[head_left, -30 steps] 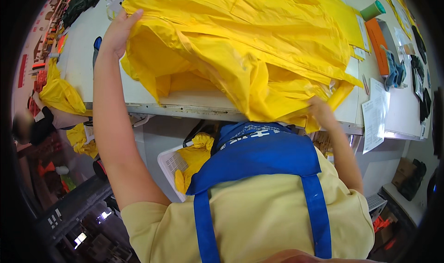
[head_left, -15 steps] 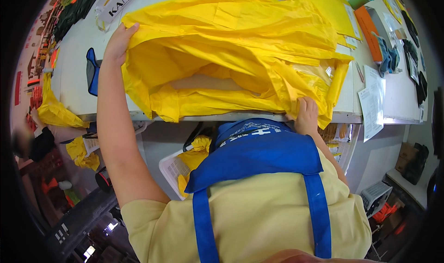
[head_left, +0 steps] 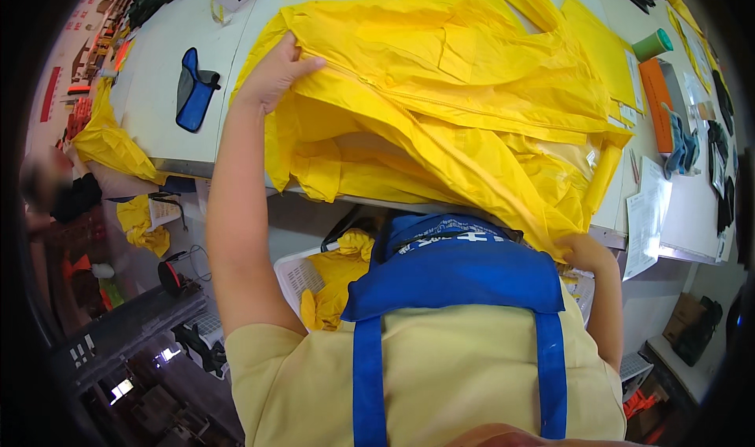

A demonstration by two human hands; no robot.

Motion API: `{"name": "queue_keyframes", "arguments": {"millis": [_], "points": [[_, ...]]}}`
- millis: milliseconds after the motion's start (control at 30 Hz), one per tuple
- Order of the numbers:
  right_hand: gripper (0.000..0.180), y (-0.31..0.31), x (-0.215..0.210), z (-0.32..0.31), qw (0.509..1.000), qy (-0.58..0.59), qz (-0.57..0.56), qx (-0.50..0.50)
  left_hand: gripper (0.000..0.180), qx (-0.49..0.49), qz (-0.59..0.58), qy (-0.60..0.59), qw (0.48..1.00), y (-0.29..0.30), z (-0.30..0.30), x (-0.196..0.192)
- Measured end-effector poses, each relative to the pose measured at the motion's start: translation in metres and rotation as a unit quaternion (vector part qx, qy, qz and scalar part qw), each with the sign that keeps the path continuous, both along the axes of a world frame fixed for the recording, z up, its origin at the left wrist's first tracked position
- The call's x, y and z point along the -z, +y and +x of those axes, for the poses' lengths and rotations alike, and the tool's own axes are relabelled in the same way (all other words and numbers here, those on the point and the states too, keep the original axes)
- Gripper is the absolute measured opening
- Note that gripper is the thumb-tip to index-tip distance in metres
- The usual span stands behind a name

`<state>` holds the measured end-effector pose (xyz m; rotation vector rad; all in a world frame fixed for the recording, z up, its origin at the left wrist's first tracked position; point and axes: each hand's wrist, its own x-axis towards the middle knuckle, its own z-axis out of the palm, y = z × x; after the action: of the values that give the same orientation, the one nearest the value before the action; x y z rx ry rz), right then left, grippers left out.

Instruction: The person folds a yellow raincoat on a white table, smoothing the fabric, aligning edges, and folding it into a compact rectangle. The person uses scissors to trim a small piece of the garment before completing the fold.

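Note:
A yellow rain jacket (head_left: 440,77) with a long zip is spread over the white table (head_left: 169,121), its near part hanging past the front edge. My left hand (head_left: 275,71) grips the jacket's edge at the far left, thumb stretched along the fabric near the zip. Down at the front right, my right hand (head_left: 580,252) pinches the lower corner of the zipped edge, pulling it taut toward my body. Between the hands the front panel stands lifted, and the jacket's inside shows beneath it. Some fingertips of both hands are hidden by fabric.
Left of the jacket lies a blue and grey sleeve-like piece (head_left: 195,93). At the right are a green roll (head_left: 653,46), an orange box (head_left: 657,101), blue gloves (head_left: 681,144) and paper sheets (head_left: 646,215). A person (head_left: 75,183) works at the far left beside yellow fabric (head_left: 110,144).
My right hand has drawn the zipped edge down and right, toward my body. The zip now runs stretched diagonally, and the opening has narrowed. My left hand still holds its end.

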<state>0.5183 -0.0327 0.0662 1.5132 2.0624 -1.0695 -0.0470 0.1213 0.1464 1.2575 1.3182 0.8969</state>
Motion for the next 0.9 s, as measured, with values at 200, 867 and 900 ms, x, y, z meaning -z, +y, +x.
{"name": "queue_keyframes", "arguments": {"millis": [200, 867, 900], "points": [[0.03, 0.104, -0.037, -0.196, 0.906, 0.407, 0.085, 0.078, 0.081, 0.062, 0.014, 0.036, 0.997, -0.02, 0.03, -0.033], [0.026, 0.122, -0.03, -0.032, 0.949, 0.226, 0.023, 0.217, 0.048, -0.023, 0.121, -0.066, 0.99, 0.006, 0.013, -0.088], [0.025, 0.114, -0.036, -0.011, 0.955, 0.2, 0.029, 0.216, 0.05, -0.046, 0.111, -0.076, 0.99, 0.007, 0.007, -0.085]]}}
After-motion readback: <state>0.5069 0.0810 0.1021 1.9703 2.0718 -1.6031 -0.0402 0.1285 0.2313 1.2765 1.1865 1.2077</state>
